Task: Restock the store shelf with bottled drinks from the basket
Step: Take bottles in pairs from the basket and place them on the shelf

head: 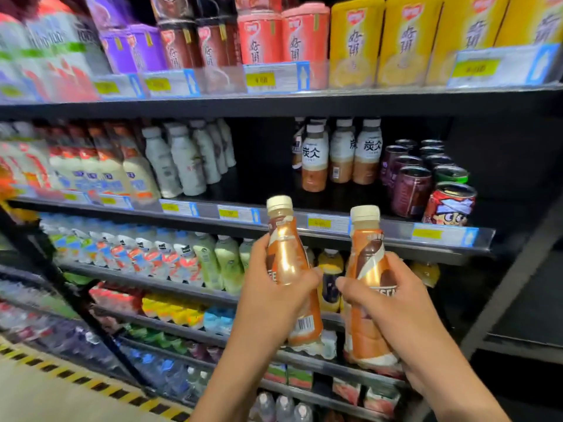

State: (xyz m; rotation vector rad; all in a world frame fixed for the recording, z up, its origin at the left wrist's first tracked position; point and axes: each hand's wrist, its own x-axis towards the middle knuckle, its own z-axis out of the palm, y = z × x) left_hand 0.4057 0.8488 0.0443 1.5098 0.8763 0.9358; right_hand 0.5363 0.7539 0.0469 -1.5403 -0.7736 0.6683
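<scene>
"Stocking looks barely begun, then?"

"So the person's view suggests. The shelf (262, 184) has a wide bare stretch on its middle tier, between the white bottles (182, 159) and the tea bottles (315, 159). Nothing of the copper-brown kind stands there yet. The basket is out of view, so what is left in it cannot be told."

"And the surface, the room?"

"The floor (61, 391) at lower left is pale, with a yellow-and-black stripe (91, 383) along the shelf's foot. The other tiers are packed. The bare tier is a dark, flat board with a rail of price tags (239, 214) along its front — likely something to lift over. Cans (411, 190) stand at its right end."

"The two in hand?"

"The left hand (274, 287) wraps the left bottle (285, 257) at its waist, and the right hand (393, 296) grips the right bottle (368, 263) likewise. Both bottles are capped and roughly upright, held in front of the rail just below the gap — near each other but apart, and neither is set down."
</scene>
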